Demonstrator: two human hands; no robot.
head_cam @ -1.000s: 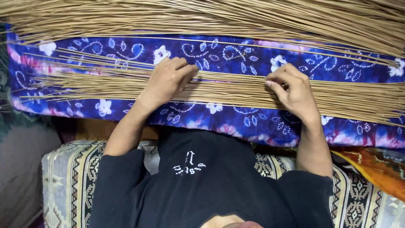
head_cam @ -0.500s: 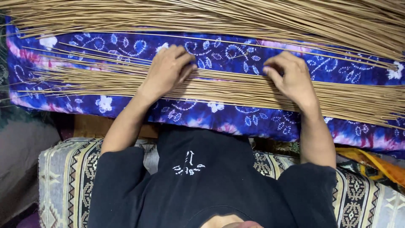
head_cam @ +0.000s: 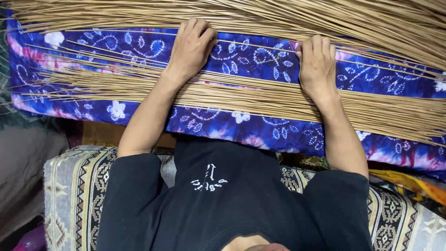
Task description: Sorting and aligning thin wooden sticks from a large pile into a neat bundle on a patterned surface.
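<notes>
Left hand (head_cam: 191, 46) and right hand (head_cam: 317, 62) lie flat, fingers extended, holding nothing, at the far sticks (head_cam: 260, 18)

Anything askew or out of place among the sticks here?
A few thin sticks lie loose and slanted on the blue patterned cloth, apart from the near bundle. Both the left hand and right hand rest flat; nothing damaged.
</notes>
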